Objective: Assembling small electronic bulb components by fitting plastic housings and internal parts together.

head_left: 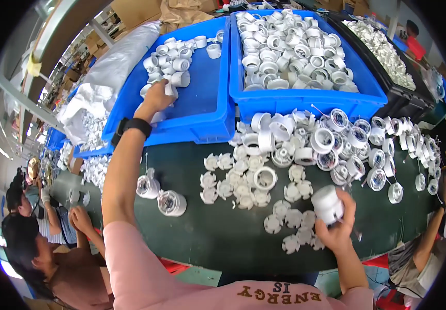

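My right hand (339, 231) is closed around a white cylindrical housing (328, 204), fingers on its right side and thumb below, over the near right part of the table. My left hand (156, 98) reaches into the left blue bin (202, 98), fingers bent against the white rings (167, 61) there; I cannot tell whether they grip one.

The tabletop (207, 237) is dark green. Two white units (172, 203) stand right of my left forearm; flat white notched discs (241, 178) lie in the middle, with wired white rings (354, 137) heaped to the right. Farther off, the right blue bin (305, 97) brims with white rings beside a black crate (411, 95). A co-worker in brown (75, 279) sits at the left.

Dark lettering crosses my pink shirt (145, 258).
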`<move>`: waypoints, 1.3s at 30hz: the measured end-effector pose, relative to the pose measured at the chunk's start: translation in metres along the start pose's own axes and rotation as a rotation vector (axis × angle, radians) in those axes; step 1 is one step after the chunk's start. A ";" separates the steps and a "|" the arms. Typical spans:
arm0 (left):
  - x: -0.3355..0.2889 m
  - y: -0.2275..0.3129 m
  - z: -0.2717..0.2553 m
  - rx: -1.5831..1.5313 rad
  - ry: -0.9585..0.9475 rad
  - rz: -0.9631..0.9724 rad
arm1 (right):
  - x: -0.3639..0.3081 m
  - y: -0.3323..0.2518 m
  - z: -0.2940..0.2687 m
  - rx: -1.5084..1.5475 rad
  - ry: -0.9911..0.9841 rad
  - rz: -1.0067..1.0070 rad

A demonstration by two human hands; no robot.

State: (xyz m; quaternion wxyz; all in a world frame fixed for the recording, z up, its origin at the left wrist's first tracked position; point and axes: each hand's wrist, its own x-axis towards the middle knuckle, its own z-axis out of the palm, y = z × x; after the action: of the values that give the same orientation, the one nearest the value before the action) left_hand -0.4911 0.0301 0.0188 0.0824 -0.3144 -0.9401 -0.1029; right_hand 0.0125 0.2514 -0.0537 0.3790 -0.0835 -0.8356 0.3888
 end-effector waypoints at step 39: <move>-0.401 0.290 -0.045 -1.715 -0.377 -0.129 | -0.058 -0.111 -0.045 0.398 -0.337 -0.075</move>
State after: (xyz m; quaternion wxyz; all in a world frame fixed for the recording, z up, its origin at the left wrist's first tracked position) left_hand 0.0049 0.0153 0.0148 -0.3447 -0.2262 -0.5526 -0.7243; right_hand 0.1012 0.1765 0.0110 0.2575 0.0899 -0.7964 0.5398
